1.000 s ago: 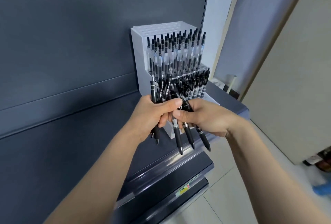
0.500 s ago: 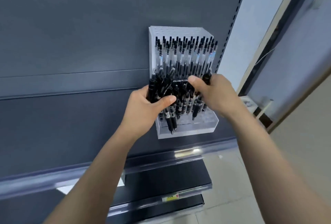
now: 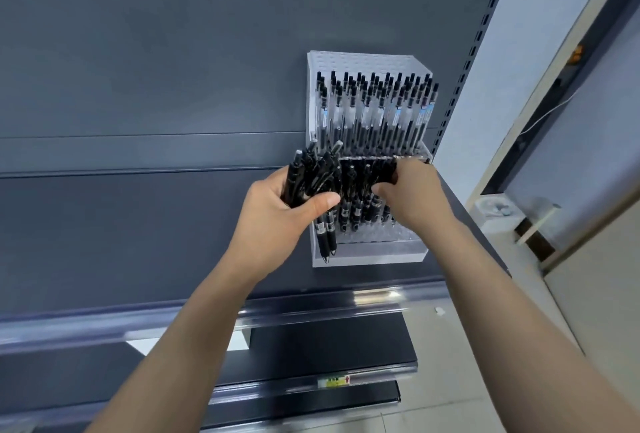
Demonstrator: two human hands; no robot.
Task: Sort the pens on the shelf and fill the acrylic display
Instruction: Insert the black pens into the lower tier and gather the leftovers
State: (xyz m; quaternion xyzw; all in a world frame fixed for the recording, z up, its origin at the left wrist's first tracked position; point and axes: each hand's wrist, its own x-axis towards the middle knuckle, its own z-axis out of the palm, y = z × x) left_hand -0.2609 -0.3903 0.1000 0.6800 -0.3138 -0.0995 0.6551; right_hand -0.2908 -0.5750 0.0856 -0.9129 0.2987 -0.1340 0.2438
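Left hand grips black pens; right hand (grip unclear) apparently touches the acrylic display.

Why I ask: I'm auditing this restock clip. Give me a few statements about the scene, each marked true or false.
1. The left hand grips a bundle of black pens. True.
2. The acrylic display is empty. False: both tiers hold pens.
3. Clear-barrelled pens stand in the upper tier. True.
4. The right hand hangs idle, away from the display. False: it reaches into the lower tier.
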